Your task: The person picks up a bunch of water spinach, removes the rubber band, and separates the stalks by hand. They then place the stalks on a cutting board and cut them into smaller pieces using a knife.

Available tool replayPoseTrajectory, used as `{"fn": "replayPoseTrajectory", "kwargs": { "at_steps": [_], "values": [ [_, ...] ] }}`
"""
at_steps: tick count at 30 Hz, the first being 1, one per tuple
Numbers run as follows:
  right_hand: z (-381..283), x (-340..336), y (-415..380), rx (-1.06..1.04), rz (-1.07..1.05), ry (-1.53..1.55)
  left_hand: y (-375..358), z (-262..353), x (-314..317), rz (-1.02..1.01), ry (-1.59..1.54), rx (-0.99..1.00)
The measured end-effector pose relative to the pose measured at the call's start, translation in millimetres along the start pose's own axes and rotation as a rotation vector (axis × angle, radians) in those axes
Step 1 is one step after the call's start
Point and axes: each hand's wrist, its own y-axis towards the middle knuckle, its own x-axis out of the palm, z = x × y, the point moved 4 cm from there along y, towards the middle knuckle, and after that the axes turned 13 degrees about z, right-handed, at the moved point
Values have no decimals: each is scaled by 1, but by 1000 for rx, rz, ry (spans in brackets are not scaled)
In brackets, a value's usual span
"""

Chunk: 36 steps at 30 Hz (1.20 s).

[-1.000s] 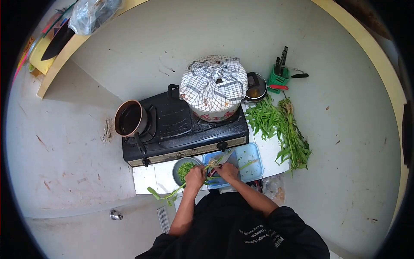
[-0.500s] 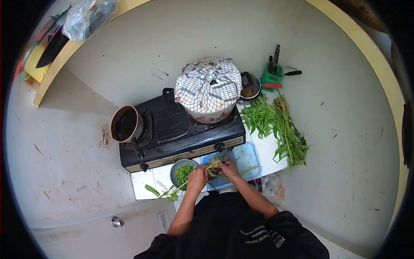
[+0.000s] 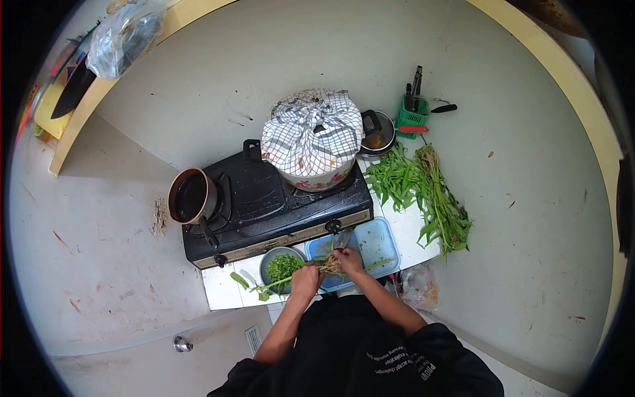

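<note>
"Leafy stalk [image 3: 280, 283], you said. Where is it?"

"Low in the view, across the person's two hands. Its root end lies over the blue tray [image 3: 378, 235], and the leafy end points out between eight and nine o'clock, passing over the rim of the grey bowl [image 3: 264, 270]."

"And the left hand [image 3: 306, 281]?"

"Closed round the stalk, just below the roots [image 3: 330, 266]."

"The right hand [image 3: 348, 260]?"

"At two o'clock from the left one, fingers bent in against the roots. I can't tell how tightly they are closed. A knife blade [image 3: 344, 237] shows just past it at twelve o'clock; the handle is hidden, so I can't say whether that hand has it."

"What's around them?"

"Taking the hands as the centre of the dial: chopped greens [image 3: 284, 266] in the bowl at nine, a saucepan [image 3: 211, 197] at ten on the black stove [image 3: 260, 193], and a pot [image 3: 316, 182] at twelve with a checked cloth [image 3: 313, 135] tied over it."

"Further right?"

"At one o'clock, the green basket [image 3: 413, 119] of utensils. At two, a heap of long-stemmed greens [image 3: 440, 205] on white tiles [image 3: 423, 248]. Past three, below the counter, a plastic bag [image 3: 420, 286]."
</note>
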Motion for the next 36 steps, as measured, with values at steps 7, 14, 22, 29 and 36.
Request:
{"fn": "replayPoseTrajectory", "kwargs": {
  "at_steps": [7,14,22,29,36],
  "values": [
    [-22,-10,-30,184,-151,237,-9,14,-41,-36,-2,-20],
    [-10,-16,-29,242,-61,278,-18,21,-49,-9,-2,48],
    [-12,-13,-46,52,193,369,-18,16,-66,22,-50,8],
    [-41,-53,-37,-436,450,433,1,-25,-29,50,-27,-65],
    [-77,-107,-47,-509,510,547,12,-6,-47,141,-42,-67]
  ]
}}
